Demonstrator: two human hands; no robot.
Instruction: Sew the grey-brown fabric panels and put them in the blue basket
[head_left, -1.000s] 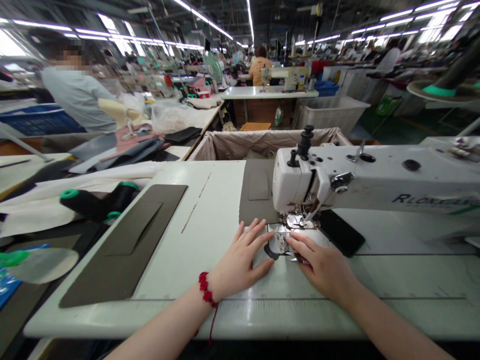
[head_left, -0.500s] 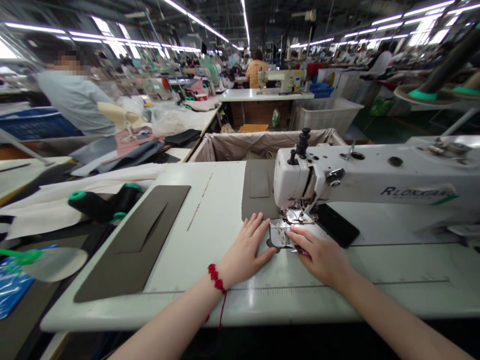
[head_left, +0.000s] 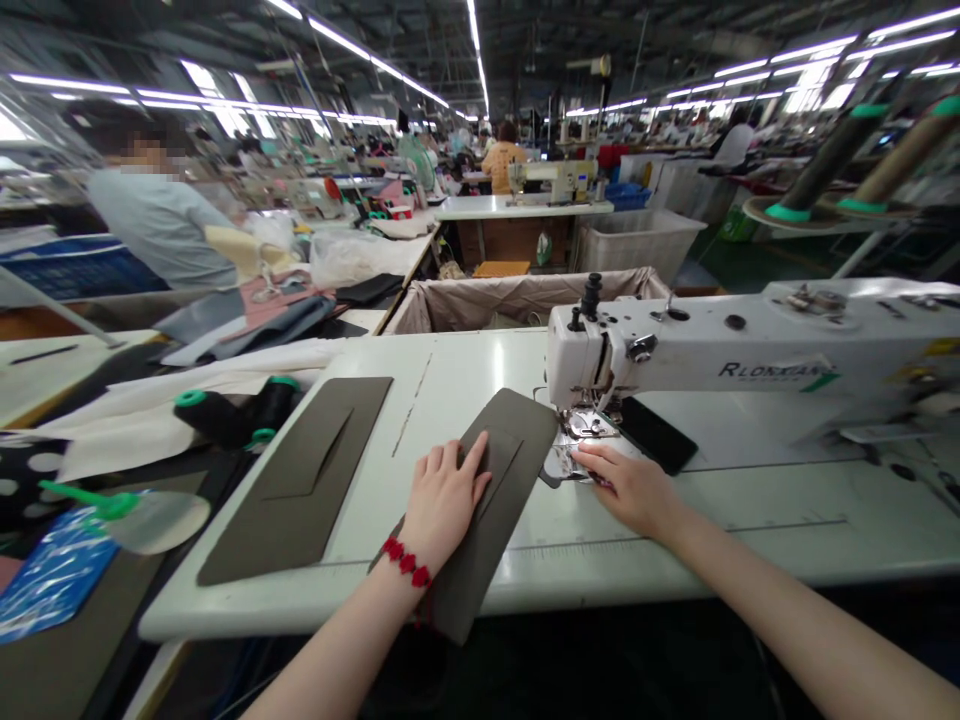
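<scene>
The left hand (head_left: 442,505) lay spread and unclenched on an olive-grey panel (head_left: 504,495), pressing from above with its index finger stretched along the panel and gripping nothing that showed. The right hand (head_left: 637,492) rested its fingertips at the metal plate (head_left: 561,462) under the needle end of the sewing machine (head_left: 675,345); something small and dark red peeped from beneath those fingers, and I could not tell whether they grasped it. The panel was on the table (head_left: 469,375), left of the machine's needle end, its near end jutting past the front edge. Its long axis ran slantwise, the far end pointing away from the person and rightward, with 1 corner just beside the presser foot. The step in hand looked like placing the panel by hand at the machine; the next move seemed to call for steady, flat guidance and a turn to align its edge. Farther left of the machine, a 2nd panel (head_left: 300,525) lay apart on a similar slant, with black thread cones (head_left: 217,420) beyond it. A phone (head_left: 660,435) lay behind the right hand, beneath the machine's arm.
</scene>
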